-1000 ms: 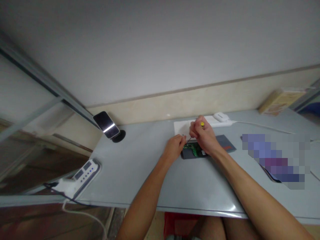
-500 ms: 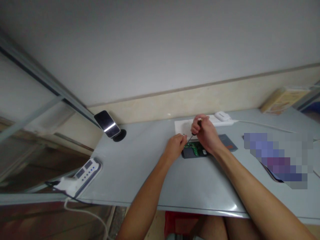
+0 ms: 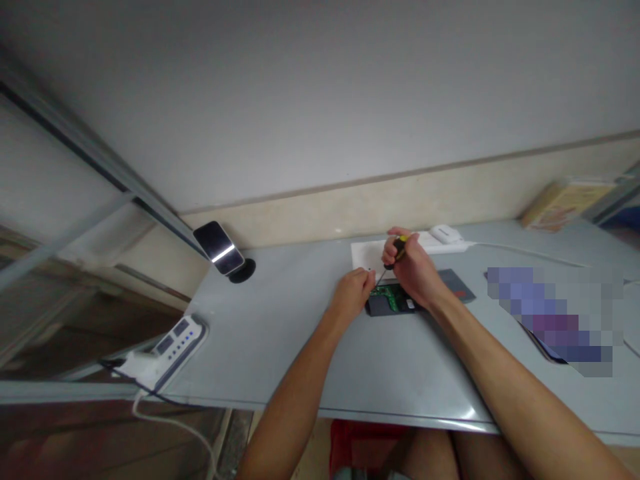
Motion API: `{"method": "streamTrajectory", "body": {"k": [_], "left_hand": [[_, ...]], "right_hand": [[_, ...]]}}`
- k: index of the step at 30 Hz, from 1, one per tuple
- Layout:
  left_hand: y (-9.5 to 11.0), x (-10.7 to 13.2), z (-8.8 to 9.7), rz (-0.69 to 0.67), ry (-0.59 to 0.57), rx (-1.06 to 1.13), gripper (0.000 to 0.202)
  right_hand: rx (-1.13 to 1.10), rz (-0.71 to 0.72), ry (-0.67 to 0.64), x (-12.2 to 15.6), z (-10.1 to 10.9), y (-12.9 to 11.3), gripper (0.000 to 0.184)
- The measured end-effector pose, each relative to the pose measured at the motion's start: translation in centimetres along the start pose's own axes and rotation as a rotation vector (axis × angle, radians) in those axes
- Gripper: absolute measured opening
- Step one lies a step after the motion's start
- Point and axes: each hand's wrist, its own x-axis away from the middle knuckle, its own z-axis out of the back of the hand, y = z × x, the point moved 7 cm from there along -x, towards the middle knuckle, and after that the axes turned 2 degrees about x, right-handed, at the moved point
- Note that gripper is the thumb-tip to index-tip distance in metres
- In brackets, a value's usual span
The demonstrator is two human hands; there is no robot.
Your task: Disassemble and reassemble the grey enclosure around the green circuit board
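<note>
We judge the step in hand to be screwdriver work on the uncovered device (image 3: 379, 306), which lies on the desk (image 3: 280, 320) with a green circuit board (image 3: 391, 299) showing inside its dark casing. Our right hand (image 3: 411, 267) curls snugly around the screwdriver (image 3: 399, 248), whose shaft slants toward 7 o'clock, to the device's 11 o'clock corner. There our left hand (image 3: 353, 292) has its fingers bunched beside the tip; we cannot tell whether they grip anything. The next move, as we see it, calls for a straight tip, light pressure and a braced casing. As for containers, the casing holds the board, while the white case (image 3: 446, 234) at 1 o'clock from it and the yellow box (image 3: 565, 205) at 2 o'clock hide whatever they hold. A grey panel (image 3: 457, 283) lies at 3 o'clock, partly behind our right arm.
</note>
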Motion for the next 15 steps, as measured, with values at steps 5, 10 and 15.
{"method": "streamTrajectory", "body": {"k": [5,10,15], "left_hand": [[-0.1,0.0,-0.2,0.006,-0.009,-0.011,0.041],[-0.3,0.0,-0.4,0.031,-0.014,-0.015,0.041],[-0.3,-0.1,-0.5,0.032,-0.01,0.0,0.04]], "right_hand": [[0.107,0.012,-0.046,0.4,-0.9,0.0,0.038],[0.193,0.036,-0.071,0.6,-1.3,0.5,0.039],[0.145,0.051,-0.043,0.1,-1.5,0.7,0.038]]}}
